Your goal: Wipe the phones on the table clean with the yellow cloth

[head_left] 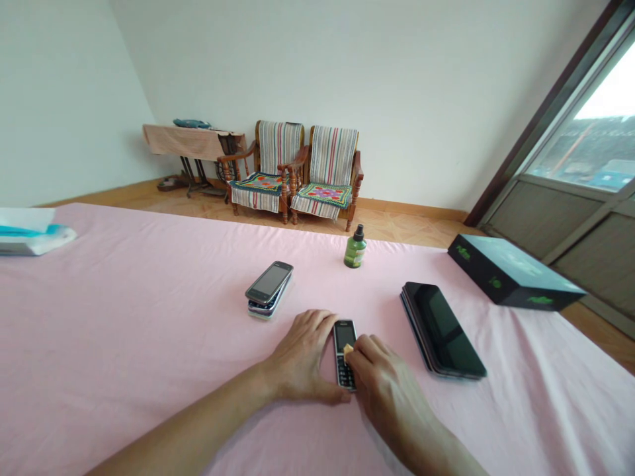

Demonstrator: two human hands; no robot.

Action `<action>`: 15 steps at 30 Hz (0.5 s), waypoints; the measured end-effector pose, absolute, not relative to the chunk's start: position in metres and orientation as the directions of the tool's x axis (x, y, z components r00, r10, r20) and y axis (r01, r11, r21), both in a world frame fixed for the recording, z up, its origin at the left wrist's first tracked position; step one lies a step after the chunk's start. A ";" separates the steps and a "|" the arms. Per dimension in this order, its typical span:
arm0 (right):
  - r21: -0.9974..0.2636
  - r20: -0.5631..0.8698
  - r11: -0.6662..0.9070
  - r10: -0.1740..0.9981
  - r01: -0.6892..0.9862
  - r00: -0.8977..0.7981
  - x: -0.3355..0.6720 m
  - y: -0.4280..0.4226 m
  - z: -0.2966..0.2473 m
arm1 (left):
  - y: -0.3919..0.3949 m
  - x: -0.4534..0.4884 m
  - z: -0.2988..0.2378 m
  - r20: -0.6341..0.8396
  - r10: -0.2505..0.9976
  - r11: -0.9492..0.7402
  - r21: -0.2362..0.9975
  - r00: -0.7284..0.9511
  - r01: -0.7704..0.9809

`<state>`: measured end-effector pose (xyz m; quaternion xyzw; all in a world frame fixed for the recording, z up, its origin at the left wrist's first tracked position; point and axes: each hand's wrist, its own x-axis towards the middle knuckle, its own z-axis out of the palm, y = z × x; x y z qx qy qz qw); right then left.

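A small black keypad phone (343, 347) lies on the pink tablecloth (124, 330). My left hand (302, 357) rests beside it, fingers curled against its left edge and thumb at its lower end, holding it in place. My right hand (384, 377) pinches a small yellowish pad (348, 348) and presses it on the phone's keypad.
A stack of two touchscreen phones (269, 289) lies further back on the left. A green bottle with a black cap (355, 248) stands behind. Stacked black tablets (441, 329) and a black box (510, 271) are on the right. A white and blue packet (30, 230) sits far left.
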<state>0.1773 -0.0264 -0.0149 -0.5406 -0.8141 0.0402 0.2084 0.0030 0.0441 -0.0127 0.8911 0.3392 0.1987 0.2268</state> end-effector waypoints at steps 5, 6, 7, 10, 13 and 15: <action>-0.174 0.350 0.449 0.860 0.876 -0.371 0.176 -0.031 -0.018 | 0.044 0.003 -0.014 0.216 0.687 -0.677 0.536 0.693 0.504; -0.160 0.354 0.454 0.855 0.876 -0.379 0.175 -0.031 -0.018 | 0.044 0.003 -0.013 0.216 0.687 -0.677 0.536 0.694 0.504; -0.152 0.353 0.460 0.852 0.875 -0.386 0.175 -0.032 -0.017 | 0.044 0.003 -0.013 0.215 0.687 -0.678 0.534 0.694 0.505; -0.228 0.334 0.478 0.857 0.849 -0.393 0.175 -0.033 -0.014 | 0.044 0.003 -0.013 0.219 0.682 -0.682 0.534 0.697 0.500; -0.460 0.311 0.465 0.882 0.756 -0.353 0.179 -0.032 -0.010 | 0.045 0.003 -0.014 0.206 0.687 -0.672 0.545 0.697 0.501; -0.582 0.324 0.423 0.904 0.694 -0.279 0.185 -0.030 -0.008 | 0.045 0.002 -0.014 0.197 0.693 -0.664 0.549 0.693 0.508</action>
